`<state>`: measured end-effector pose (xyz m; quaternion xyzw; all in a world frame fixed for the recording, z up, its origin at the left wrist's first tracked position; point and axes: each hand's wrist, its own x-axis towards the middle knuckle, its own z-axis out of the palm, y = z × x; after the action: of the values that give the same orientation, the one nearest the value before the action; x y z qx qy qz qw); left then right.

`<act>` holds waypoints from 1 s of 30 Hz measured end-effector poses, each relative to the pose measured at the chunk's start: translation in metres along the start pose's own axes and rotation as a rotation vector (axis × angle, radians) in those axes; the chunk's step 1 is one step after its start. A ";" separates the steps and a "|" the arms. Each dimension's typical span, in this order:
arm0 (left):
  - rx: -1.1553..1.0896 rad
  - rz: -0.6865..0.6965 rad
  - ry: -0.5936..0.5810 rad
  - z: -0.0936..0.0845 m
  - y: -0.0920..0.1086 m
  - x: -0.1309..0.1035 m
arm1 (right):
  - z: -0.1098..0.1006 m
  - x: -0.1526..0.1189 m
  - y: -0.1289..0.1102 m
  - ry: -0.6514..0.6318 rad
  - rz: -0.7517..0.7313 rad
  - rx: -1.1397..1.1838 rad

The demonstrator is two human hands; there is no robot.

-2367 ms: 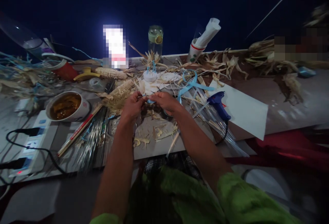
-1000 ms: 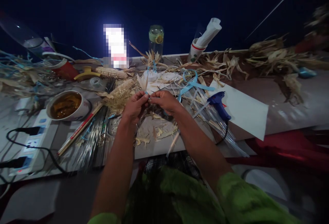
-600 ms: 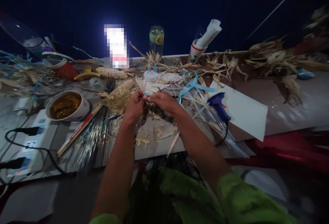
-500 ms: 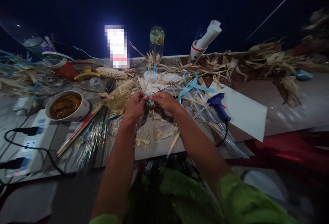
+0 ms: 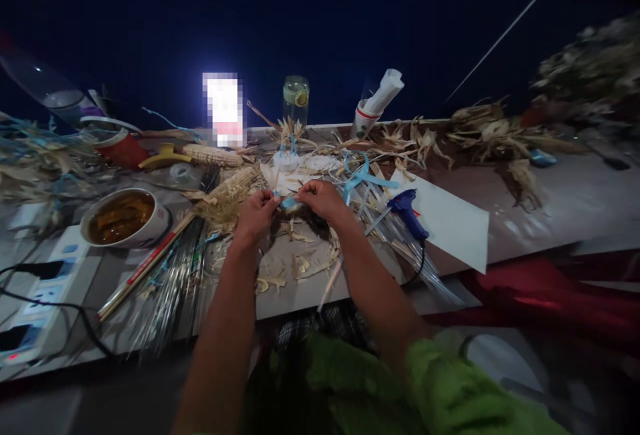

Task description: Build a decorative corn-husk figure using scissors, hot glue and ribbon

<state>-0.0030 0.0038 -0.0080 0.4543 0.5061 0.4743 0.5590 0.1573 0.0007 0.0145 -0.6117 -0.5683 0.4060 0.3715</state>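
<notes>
My left hand (image 5: 256, 214) is closed in a pinch on a small corn husk piece (image 5: 276, 182) with a bit of blue at its base. To its right, my right hand (image 5: 325, 203) is also closed, thumb against fingers, at a thin pointed thing that is too small to name. A dark shape shows under the right palm, mostly hidden. Just below and between the fingertips lies a light-blue patch (image 5: 289, 202). Beyond the hands is a pale husk figure (image 5: 286, 160) with blue ties and a frayed top.
Corn cobs (image 5: 235, 185), a bowl of brown liquid (image 5: 163, 218), clear sticks (image 5: 175, 302) and a power strip (image 5: 63, 295) lie left. A blue glue gun (image 5: 411, 214), white sheet (image 5: 455, 218) and light-blue ribbon (image 5: 363, 175) lie right. Behind stand a bottle (image 5: 296, 98) and paper cup (image 5: 364, 120).
My hands have moved slightly apart; they were together at the blue-tied husk piece. The whole view has shifted, with things now lower and somewhat further left.
</notes>
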 end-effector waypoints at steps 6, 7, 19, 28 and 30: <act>-0.094 -0.029 0.020 0.000 0.002 0.001 | -0.001 -0.008 -0.013 0.133 -0.061 -0.507; -0.138 -0.033 0.021 0.000 0.002 0.001 | -0.004 -0.009 -0.015 0.140 -0.070 -0.506; -0.329 -0.052 0.013 0.001 0.012 -0.005 | -0.065 0.002 -0.010 0.242 -0.048 -0.283; -0.370 -0.076 0.036 -0.003 0.011 -0.003 | -0.061 -0.023 -0.004 0.244 -0.070 -0.208; -0.387 -0.068 0.066 -0.004 0.012 -0.003 | -0.066 -0.037 -0.003 0.287 -0.088 -0.170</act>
<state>-0.0074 0.0024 0.0039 0.3052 0.4385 0.5584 0.6347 0.2161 -0.0357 0.0464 -0.6672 -0.5678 0.2483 0.4132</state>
